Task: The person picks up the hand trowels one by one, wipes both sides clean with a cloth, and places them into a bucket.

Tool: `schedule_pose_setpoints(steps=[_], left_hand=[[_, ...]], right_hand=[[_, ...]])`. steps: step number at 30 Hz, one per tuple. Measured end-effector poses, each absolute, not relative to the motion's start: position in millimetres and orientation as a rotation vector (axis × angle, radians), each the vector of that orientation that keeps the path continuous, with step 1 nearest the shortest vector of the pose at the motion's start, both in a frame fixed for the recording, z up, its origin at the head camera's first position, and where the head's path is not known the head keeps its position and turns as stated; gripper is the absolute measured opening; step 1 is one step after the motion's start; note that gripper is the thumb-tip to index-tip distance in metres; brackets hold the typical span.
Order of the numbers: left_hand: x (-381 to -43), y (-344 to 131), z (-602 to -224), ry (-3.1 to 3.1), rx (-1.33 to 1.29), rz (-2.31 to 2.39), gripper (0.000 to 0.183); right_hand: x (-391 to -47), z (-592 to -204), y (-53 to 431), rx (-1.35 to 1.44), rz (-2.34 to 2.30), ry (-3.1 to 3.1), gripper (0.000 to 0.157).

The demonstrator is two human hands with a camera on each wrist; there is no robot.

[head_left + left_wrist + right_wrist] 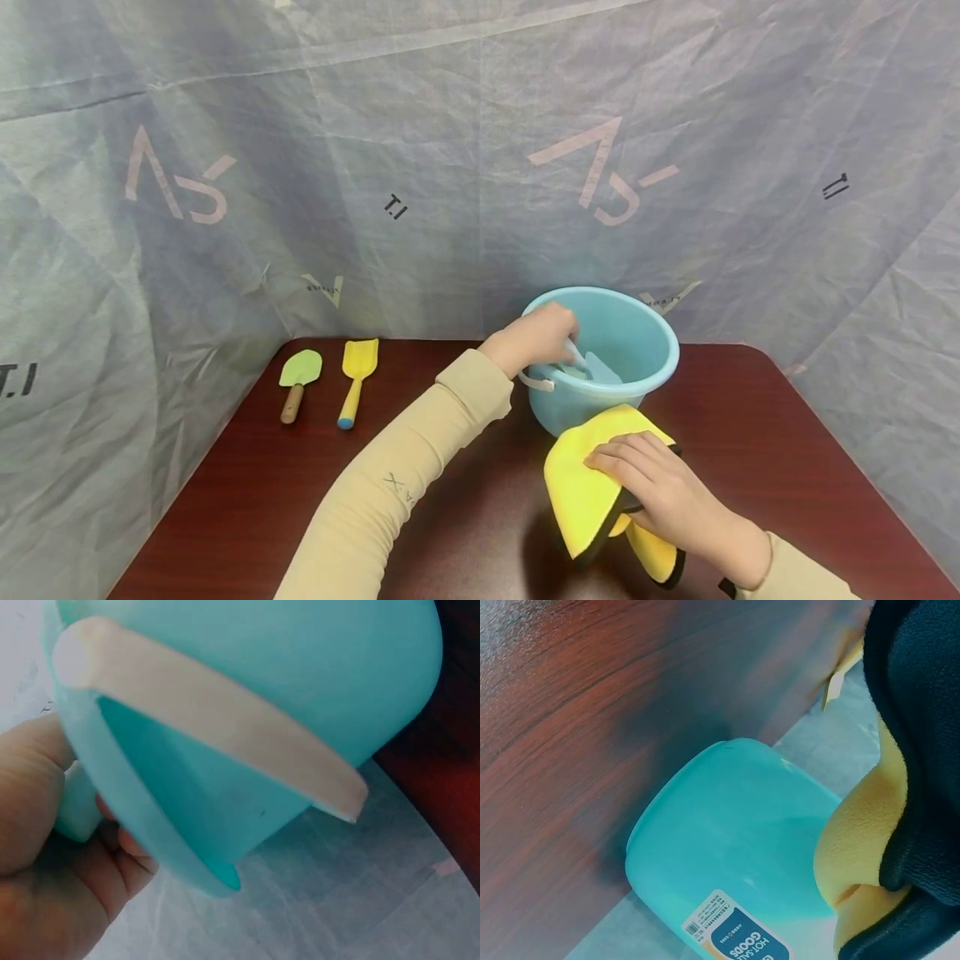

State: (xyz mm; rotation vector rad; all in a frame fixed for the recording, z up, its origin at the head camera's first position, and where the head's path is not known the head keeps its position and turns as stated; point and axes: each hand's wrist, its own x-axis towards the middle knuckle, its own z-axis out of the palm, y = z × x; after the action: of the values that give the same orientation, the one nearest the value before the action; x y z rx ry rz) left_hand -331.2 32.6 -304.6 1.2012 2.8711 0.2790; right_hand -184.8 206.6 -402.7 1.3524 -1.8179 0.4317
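Observation:
My left hand (542, 333) reaches over the near-left rim of a light-blue bucket (555, 408). It grips a light-blue handled tool (576, 355) inside; the kind is hard to tell. In the left wrist view, thumb and fingers close round a light-blue piece (79, 806) behind the rim, beside the white bucket handle (225, 720). In front of the bucket, my right hand (667, 492) holds a yellow cloth (585, 467) with dark edging and a dark underside. The folded cloth (866, 825) hangs near the bucket's labelled side (727, 825) in the right wrist view.
On the dark red-brown table (247, 492), a trowel with a green blade (302, 368) and wooden grip lies far left. A yellow toy shovel (358, 375) with a blue end lies beside it. A grey printed sheet (450, 167) hangs behind the table and along its sides.

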Motion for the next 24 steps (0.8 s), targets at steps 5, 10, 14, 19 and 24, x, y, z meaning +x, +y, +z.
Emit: schedule_pose_setpoints(steps=[5,10,14,19,24], left_hand=[[-333.9,36.7,-312.4,2.842,1.173,0.266,0.029],[-334.8,39.4,-315.7,2.835,1.113,0.254,0.026],[-333.5,42.1,-315.6,2.825,1.08,0.194,0.017],[-332.9,45.2,-315.5,2.808,1.057,0.131,0.01],[-331.4,44.5,-315.1,2.8,1.042,0.137,0.014]], right_hand=[[-185.0,-401.8,205.7,1.359,0.437,-1.812,0.05],[-185.0,-402.4,206.5,1.352,0.437,-1.823,0.047],[-185.0,-404.0,207.4,1.342,0.438,-1.837,0.048],[-186.1,-406.6,209.1,1.344,0.445,-1.856,0.049],[-187.1,-408.6,211.0,1.339,0.454,-1.872,0.048]])
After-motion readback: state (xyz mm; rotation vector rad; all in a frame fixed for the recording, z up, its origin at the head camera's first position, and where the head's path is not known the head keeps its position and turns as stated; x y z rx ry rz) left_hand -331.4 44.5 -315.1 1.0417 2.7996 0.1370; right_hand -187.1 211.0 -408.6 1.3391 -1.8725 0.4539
